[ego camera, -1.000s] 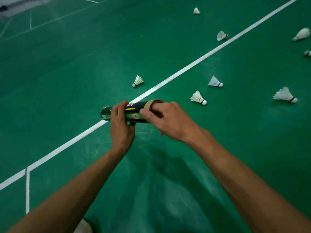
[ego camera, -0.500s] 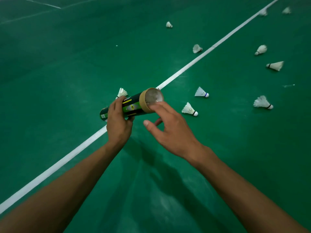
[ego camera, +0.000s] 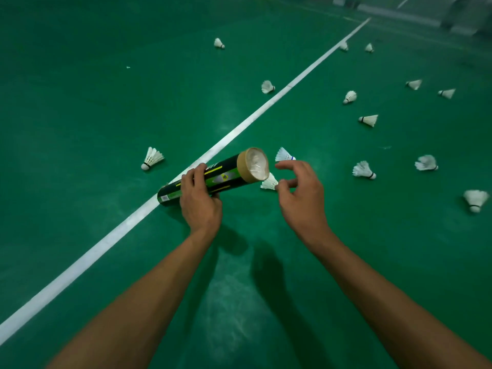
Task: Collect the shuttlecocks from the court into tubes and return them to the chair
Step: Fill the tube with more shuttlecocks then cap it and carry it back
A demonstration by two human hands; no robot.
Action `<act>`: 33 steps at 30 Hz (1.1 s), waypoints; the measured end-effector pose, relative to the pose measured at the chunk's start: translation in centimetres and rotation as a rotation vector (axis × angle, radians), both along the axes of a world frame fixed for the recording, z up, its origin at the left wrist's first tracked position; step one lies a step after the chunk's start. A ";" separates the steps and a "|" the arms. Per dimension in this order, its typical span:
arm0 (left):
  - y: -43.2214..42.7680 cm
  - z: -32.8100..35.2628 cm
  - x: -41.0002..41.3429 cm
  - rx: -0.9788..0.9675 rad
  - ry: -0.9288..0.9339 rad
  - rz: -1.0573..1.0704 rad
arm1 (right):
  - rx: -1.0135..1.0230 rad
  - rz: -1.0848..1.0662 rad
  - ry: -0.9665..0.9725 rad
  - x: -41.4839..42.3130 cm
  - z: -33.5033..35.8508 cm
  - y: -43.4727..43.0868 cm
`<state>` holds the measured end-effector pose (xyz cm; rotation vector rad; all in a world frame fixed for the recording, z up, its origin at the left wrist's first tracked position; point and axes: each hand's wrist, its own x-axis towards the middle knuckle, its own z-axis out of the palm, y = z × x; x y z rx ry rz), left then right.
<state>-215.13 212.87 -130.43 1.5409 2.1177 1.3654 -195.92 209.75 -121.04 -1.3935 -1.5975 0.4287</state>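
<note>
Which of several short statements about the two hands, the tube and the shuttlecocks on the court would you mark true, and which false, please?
1. The left hand grips the tube round its middle. True.
2. The right hand holds the tube's open end. False: it is off the tube, beside that end, with its fingers loosely curled.
3. Every shuttlecock lies right of the white line. False: one shuttlecock lies left of it, and so do others farther off.
4. In this view the tube crosses the white line. True.
5. The court floor is blue. False: it is green.
</note>
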 end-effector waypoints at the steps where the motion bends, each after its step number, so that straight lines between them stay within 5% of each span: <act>1: -0.2 -0.1 0.0 0.000 -0.009 0.003 | -0.080 -0.036 0.029 0.1 -0.2 0.6; 16: -0.6 -0.9 -4.3 -0.034 0.141 0.011 | -0.592 0.035 -0.401 0.4 -7.4 6.1; 27: -1.1 -0.3 -9.1 -0.046 0.210 -0.001 | -0.636 0.184 -1.048 1.2 -11.4 16.5; 33: -1.0 1.2 -9.2 -0.059 0.232 0.072 | -0.635 0.283 -1.206 0.4 -13.5 19.7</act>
